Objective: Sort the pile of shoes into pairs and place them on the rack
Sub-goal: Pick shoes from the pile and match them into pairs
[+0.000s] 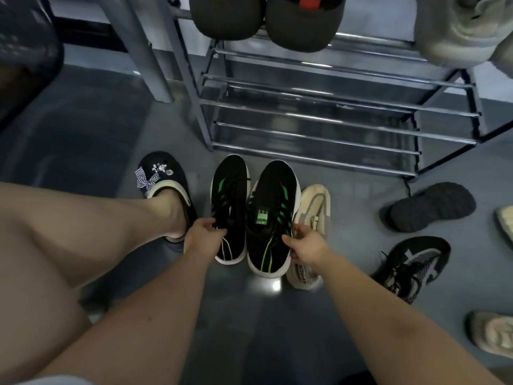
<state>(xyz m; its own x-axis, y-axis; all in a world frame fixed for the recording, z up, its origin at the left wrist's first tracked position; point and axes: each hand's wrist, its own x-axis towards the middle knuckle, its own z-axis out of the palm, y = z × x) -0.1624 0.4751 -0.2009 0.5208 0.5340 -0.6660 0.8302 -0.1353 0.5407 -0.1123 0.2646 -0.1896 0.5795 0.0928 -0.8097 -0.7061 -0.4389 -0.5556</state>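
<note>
Head view looks down at a grey floor (333,315) in front of a metal shoe rack (319,112) made of chrome bars. Two black sneakers with green stripes and white soles stand side by side on the floor just before the rack, toes toward it, touching along their inner edges. The left hand (201,234) grips the left green-striped sneaker (230,190) near its heel opening, fingers (219,232) curled over the collar. The right hand (305,243) holds the right green-striped sneaker (273,195) at its outer side near the heel, thumb and fingers pinching the edge.

Just beside the right sneaker, touching it, lies a beige knit sneaker (312,212) with lettering on its heel strap; the right wrist partly covers it. Further right, well apart, a dark shoe (431,207) lies sole-up, and nearer the person a black and white sneaker (410,269) lies on its side. At the right edge parts of two pale shoes show: one (505,220) above, another (494,333) lower down.

On an upper tier of the rack sit a pair of dark shoes with red insides (263,20), and to their right a pale grey shoe (460,26). The lower tiers hold nothing visible.

The person's left foot wears a dark clog (163,176) decorated with a checked bow and charms, set on the floor just left of the pair.
</note>
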